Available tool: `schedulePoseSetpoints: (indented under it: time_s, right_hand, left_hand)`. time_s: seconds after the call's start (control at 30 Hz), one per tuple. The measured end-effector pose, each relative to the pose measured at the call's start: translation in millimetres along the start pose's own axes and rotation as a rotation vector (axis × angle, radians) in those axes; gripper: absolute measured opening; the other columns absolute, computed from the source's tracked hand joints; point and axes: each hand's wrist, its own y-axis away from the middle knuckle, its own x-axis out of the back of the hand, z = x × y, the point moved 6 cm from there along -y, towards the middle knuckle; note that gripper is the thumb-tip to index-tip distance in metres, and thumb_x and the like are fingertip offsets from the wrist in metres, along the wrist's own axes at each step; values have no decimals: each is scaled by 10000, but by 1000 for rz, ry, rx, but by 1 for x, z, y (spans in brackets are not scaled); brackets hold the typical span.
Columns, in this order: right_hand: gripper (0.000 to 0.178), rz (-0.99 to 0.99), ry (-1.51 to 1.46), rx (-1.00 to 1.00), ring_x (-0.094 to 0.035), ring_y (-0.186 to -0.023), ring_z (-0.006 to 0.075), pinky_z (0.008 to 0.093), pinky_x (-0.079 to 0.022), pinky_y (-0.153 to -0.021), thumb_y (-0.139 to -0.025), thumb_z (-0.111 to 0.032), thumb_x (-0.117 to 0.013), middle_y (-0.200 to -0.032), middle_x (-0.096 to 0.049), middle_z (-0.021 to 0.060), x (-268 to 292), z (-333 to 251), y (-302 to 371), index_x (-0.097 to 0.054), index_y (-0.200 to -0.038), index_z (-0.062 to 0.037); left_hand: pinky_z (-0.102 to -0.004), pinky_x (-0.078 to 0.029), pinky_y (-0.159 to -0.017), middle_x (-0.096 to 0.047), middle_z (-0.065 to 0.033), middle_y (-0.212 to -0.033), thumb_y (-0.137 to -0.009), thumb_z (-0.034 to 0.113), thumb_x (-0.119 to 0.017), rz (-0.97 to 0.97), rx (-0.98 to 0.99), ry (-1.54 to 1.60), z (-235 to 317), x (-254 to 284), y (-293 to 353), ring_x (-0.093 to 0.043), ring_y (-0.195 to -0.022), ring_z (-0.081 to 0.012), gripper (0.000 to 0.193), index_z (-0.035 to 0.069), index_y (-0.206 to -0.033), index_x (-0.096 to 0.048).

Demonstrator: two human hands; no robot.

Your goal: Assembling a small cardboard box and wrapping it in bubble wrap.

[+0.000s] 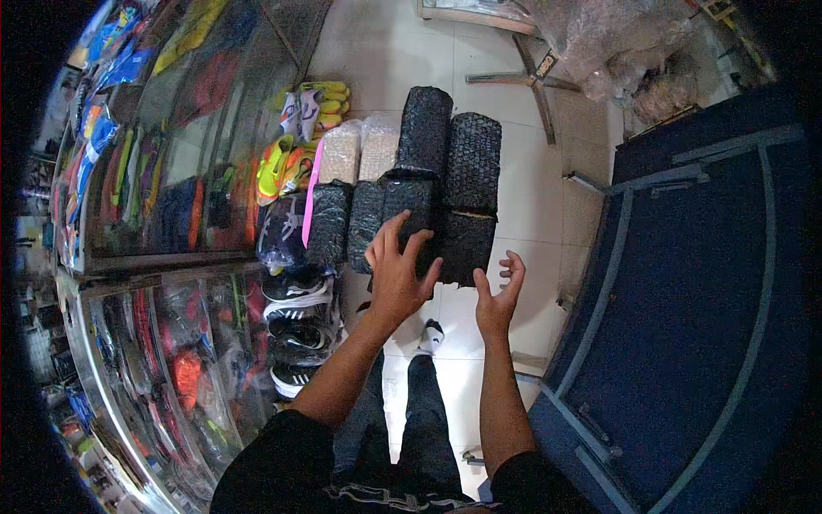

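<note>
Several black-wrapped bundles with a crinkled, shiny surface stand grouped on the floor in front of me. Over the middle black bundle (408, 190) is my left hand (400, 270), its fingers spread and bent; whether the fingertips touch it I cannot tell. My right hand (499, 295) hangs with thumb and fingers apart, just right of the near right black bundle (467, 248), holding nothing. Behind these stand two taller black bundles, one on the left (425, 128) and one on the right (474, 163). Two beige clear-wrapped bundles (378, 147) sit to their left.
A glass display case (171, 283) with colourful packed goods lines the left. Dark sneakers (295, 334) and bright yellow-orange shoes (287, 167) stand along it. To the right is a dark blue folded table (685, 325). Beyond lie a metal-legged stand (535, 79) and clear plastic wrap (634, 34).
</note>
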Motion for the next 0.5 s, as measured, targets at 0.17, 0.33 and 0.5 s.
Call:
schedulePoseSetpoints:
  time_s: [0.17,0.33,0.5]
  right_hand:
    - [779,-7,-25,36,-487,-1218,284,472,-409,-1100,-916,-287,-875,-1381,-539,128,1,-24,13,-478,-1556,-85]
    - [779,-39,14,35,-502,-1236,246,488,-414,-1065,-910,-322,-871,-1380,-559,83,-3,-26,26,-490,-1563,-136]
    - [770,-100,-14,112,-510,-1236,274,479,-415,-1088,-909,-287,-874,-1360,-564,115,-10,-71,42,-493,-1551,-100]
  left_hand:
    - [-594,-320,-1196,-473,-191,-1623,-881,263,-878,3,39,33,6,11,19,-422,-1507,-442,507,156,-1342,-695]
    - [-600,-328,-1182,-490,-191,-1600,-886,266,-869,8,57,53,14,20,31,-437,-1489,-440,491,154,-1332,-696]
    - [-600,-332,-1171,-522,-189,-1561,-903,264,-848,33,83,106,24,51,42,-454,-1474,-428,459,162,-1325,-700]
